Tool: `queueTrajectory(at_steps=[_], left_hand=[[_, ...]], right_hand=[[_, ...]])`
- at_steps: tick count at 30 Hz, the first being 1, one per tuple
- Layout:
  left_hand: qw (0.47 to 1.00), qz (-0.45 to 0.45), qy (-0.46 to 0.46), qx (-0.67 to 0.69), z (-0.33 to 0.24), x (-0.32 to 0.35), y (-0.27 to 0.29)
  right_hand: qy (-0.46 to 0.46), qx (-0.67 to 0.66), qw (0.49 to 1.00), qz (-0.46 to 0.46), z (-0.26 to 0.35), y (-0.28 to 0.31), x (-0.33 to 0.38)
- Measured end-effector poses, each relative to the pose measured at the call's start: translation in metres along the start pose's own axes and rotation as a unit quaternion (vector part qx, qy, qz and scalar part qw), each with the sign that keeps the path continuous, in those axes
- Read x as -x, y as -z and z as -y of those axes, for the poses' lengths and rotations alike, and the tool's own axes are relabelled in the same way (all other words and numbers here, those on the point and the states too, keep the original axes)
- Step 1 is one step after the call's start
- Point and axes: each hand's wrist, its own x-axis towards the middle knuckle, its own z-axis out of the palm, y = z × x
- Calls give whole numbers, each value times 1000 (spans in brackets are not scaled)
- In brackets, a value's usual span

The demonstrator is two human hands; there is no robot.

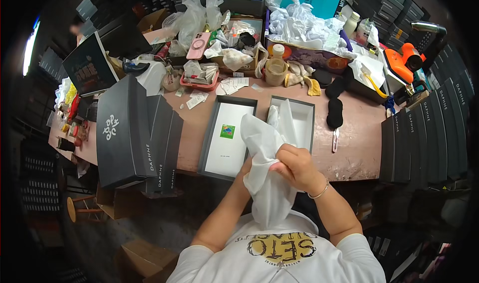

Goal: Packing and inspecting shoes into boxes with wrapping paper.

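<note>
A thin white wrapping (259, 138), a bag or a sheet, hangs between my hands above the table's near edge. My right hand (298, 166) is closed on its right side, fingers bunching it. My left hand (245, 169) is against its left side; the wrapping hides most of the fingers. Anything inside the wrapping is hidden. Beyond my hands lies a dark shallow tray or lid (234, 108), white inside with a small green square sticker (228, 131). To its right an uncovered dark-edged box (310, 128) holds white paper (284, 121), partly covered by the wrapping.
Dark shoeboxes stand at left (122, 133) and right (419, 138) of the pinkish table (357, 153). Farther back are a pink phone (198, 44), a jar (276, 71), a red basket (214, 81) and crumpled white paper (309, 26). A small tool (335, 139) lies beside black cloth (335, 114).
</note>
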Motion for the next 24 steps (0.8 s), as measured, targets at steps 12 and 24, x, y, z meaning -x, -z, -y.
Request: queueTrajectory(at_steps=[12, 24], left_hand=[[985, -75, -73, -134, -8, 4, -6], [886, -178, -322, -284, -4, -7, 17]], right_hand=[[15, 34, 997, -70, -46, -25, -66], [-152, -42, 987, -4, -15, -14, 36]])
